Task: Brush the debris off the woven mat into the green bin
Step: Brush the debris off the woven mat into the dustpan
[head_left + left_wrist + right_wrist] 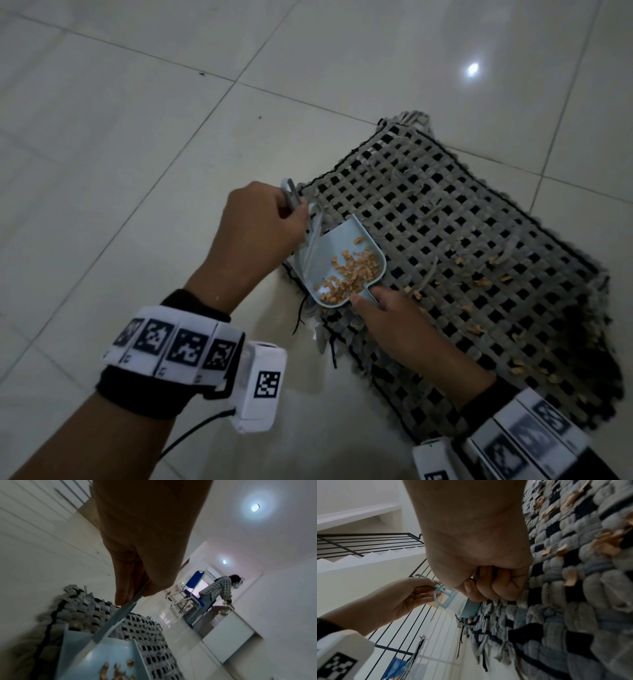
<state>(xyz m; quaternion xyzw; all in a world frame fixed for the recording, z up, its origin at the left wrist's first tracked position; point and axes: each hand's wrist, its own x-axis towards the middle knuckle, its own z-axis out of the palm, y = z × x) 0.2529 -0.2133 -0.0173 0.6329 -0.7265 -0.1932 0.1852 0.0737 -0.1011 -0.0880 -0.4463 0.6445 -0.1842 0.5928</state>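
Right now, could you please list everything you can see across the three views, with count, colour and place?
Woven fabric mat: one, grey and black, on the tiled floor.
Small plastic dustpan: one, pale blue, on the mat's near-left corner, holding debris.
Small plastic hand brush: one, pale blue with white bristles, at the dustpan's left edge.
Tan debris bits: many, mostly in the dustpan, some scattered on the mat.
Glossy floor tiles: several, off-white, under everything.
Metal-framed chair: one, blue, far in the room.
Another person: one, checked shirt, beside the chair.
Stair railing: one, black, background.
Green bin: not seen.
Left hand: grip on the brush.
Right hand: grip on the dustpan's handle.
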